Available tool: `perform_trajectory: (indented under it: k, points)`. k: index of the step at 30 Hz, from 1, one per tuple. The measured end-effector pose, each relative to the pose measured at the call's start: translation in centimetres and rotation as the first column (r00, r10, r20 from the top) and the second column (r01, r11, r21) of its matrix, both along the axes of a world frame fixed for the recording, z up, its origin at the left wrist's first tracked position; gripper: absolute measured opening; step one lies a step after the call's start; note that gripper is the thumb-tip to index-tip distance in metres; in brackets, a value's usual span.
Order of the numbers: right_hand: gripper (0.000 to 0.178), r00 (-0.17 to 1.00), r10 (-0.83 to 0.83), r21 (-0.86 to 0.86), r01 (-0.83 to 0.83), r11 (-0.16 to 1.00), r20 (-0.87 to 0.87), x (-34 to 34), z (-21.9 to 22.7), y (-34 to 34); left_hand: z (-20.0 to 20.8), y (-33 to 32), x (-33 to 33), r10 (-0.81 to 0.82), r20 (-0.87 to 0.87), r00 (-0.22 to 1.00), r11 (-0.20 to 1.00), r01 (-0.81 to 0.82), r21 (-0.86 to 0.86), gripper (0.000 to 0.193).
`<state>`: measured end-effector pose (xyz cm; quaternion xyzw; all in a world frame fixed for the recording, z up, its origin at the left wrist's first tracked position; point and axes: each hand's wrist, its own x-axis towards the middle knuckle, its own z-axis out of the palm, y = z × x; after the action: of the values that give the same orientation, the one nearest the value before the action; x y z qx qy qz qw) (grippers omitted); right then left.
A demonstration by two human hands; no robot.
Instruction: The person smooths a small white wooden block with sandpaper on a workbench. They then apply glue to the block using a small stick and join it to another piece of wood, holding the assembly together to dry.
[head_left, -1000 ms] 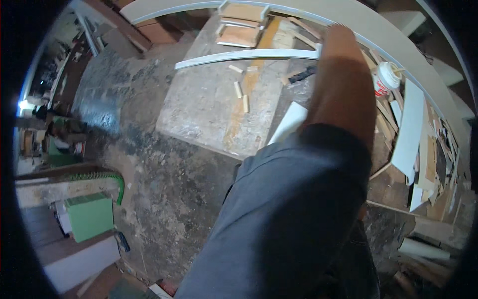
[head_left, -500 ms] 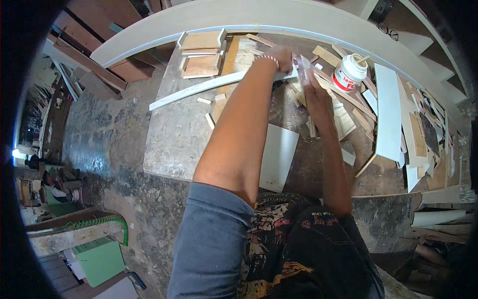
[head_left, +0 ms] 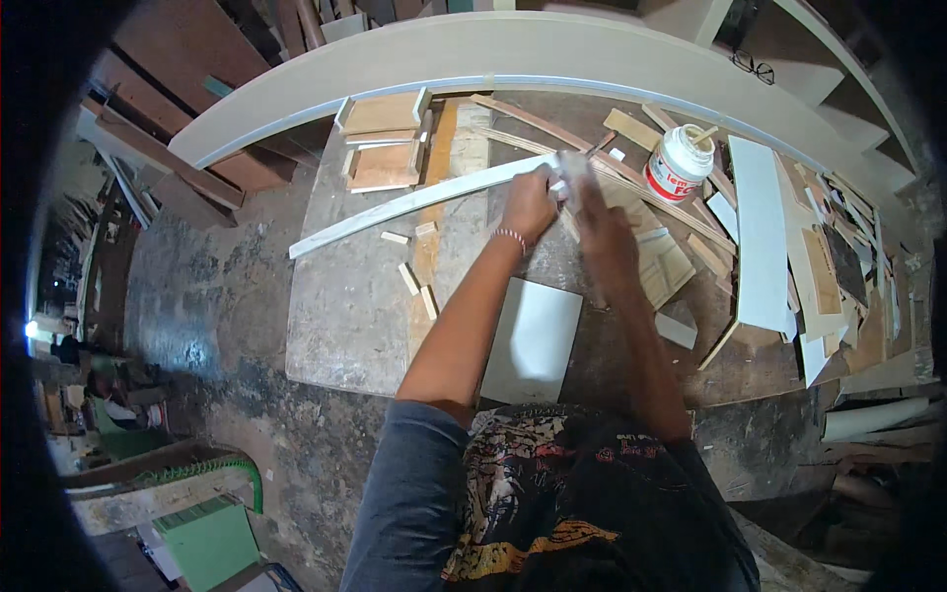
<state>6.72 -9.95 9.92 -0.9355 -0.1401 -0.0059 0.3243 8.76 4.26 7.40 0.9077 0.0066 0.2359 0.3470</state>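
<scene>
A long, narrow white strip point(head_left: 414, 202) lies slantwise across the table. Its right end is in my left hand point(head_left: 531, 207), whose fingers are closed around it. My right hand point(head_left: 607, 242) is right beside that end, its fingers blurred by motion. At its fingertips is a pale, smeared thing point(head_left: 574, 170), too blurred to name. A white rectangular panel point(head_left: 533, 335) lies flat on the table in front of me, between my forearms. Under and beside my right hand are pale wooden pieces point(head_left: 666, 266).
Two small wooden trays point(head_left: 383, 115) sit at the far left of the table point(head_left: 335, 326). A white tub point(head_left: 681, 163) with a stick in it stands on the right, near wood strips point(head_left: 552, 128) and a long white board point(head_left: 760, 232). Small wood offcuts point(head_left: 407, 279) lie left of my arm.
Both hands have drawn back toward me and the left has shifted slightly leftward. The white strip has come a little nearer. More of the white panel shows between my arms.
</scene>
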Motion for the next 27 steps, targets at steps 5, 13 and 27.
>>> perform_trajectory:
  k: [5,13,27]
  points:
    - [0.043,0.998,-0.05,-0.117,0.052,0.992,0.023,-0.3,-2.6,0.0,-2.7,-0.7,-2.5,0.007,-0.079,0.997,0.987,-0.02,-0.159,0.017]
    - [0.045,0.997,0.043,-0.078,-0.037,0.996,0.069,-3.4,-1.3,-0.1,-2.8,-2.2,-5.0,0.164,-0.079,0.983,0.904,-0.182,-0.388,0.013]
    - [0.047,0.94,0.089,-0.113,-0.054,0.992,0.33,-4.5,-3.3,-0.3,-5.4,-2.9,-6.0,0.164,-0.034,0.986,0.78,-0.15,-0.608,0.013]
